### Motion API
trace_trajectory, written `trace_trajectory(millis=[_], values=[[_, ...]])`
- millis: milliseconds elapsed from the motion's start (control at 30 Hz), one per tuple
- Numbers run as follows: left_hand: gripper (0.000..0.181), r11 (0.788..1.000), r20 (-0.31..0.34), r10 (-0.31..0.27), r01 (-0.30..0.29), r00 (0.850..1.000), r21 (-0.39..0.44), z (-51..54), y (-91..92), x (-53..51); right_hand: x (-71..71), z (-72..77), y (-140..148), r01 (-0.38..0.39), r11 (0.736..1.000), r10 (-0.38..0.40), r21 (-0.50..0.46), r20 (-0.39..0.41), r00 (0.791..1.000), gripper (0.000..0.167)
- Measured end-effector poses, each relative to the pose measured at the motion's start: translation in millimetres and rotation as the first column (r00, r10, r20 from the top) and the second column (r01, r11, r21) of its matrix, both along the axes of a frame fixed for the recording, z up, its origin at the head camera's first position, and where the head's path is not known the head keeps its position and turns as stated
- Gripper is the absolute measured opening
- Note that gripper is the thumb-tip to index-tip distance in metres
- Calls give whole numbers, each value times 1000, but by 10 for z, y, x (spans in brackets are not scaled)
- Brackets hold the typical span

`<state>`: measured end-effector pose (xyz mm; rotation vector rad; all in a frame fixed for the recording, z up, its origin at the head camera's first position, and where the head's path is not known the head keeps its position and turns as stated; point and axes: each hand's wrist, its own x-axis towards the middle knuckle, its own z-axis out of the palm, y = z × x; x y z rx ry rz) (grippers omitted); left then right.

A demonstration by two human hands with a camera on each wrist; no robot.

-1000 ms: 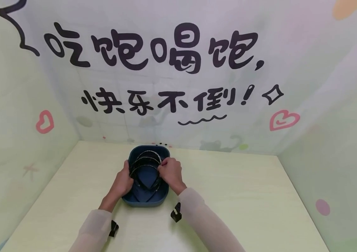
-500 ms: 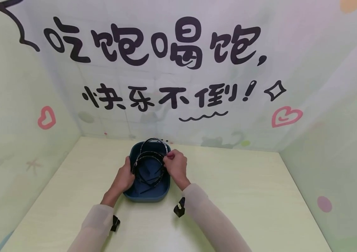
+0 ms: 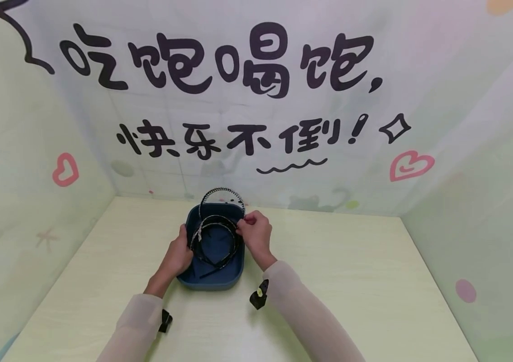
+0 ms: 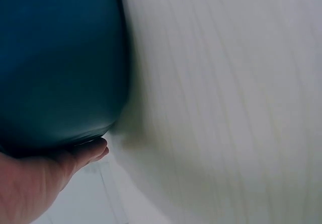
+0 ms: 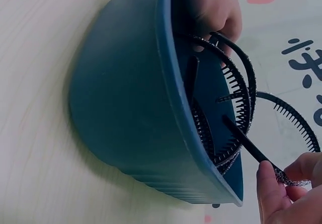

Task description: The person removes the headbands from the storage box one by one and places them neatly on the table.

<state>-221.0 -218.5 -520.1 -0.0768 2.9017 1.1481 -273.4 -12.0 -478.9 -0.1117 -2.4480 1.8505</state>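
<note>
A blue bin (image 3: 213,285) holds several black hair hoops (image 3: 217,217) with glittery bands, stacked and overlapping. My left hand (image 3: 178,255) grips the bin's left wall; in the left wrist view its thumb side (image 4: 45,181) lies against the bin (image 4: 60,68). Between thumb and fingers, my right hand (image 3: 257,234) pinches one toothed hoop (image 3: 223,190) near the right rim. That hoop's arc stands up past the bin's far edge. In the right wrist view, the pinched hoop (image 5: 297,117) has one end reaching down into the bin, and my right hand (image 5: 294,191) holds its glittery part.
The bin stands on a pale wooden table (image 3: 351,281), close to the back wall (image 3: 247,110) with black lettering. Side walls rise left and right. Black devices (image 3: 258,295) hang at both wrists.
The pinched hoop has risen from the other hoops, up and past the bin's far rim. My right hand has shifted slightly up and right. The left hand keeps its grip on the bin.
</note>
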Motion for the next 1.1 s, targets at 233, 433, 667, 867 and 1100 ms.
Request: trace_trajectory(millis=[233, 433, 667, 867, 1100], values=[[75, 1000, -2, -2, 2, 1000, -8, 8, 5, 4, -11, 74, 6, 21, 998, -21, -62, -1, 1000, 6], [75, 1000, -8, 0, 0, 1000, -1, 2, 4, -7, -6, 111, -18, 45, 995, -49, -93, -44, 998, 7], [77, 1000, 5, 6, -6, 1000, 2, -15, 9, 0, -1, 189, -26, 40, 985, -51, -166, -65, 997, 11], [75, 1000, 16, 6, -6, 1000, -3, -7, 9, 9, -31, 259, 23, 31, 979, -43, -202, -55, 998, 12], [77, 1000, 29, 9, -8, 1000, -10, -2, 6, 9, -84, 294, 149, 10, 974, -18, -225, -31, 999, 14]])
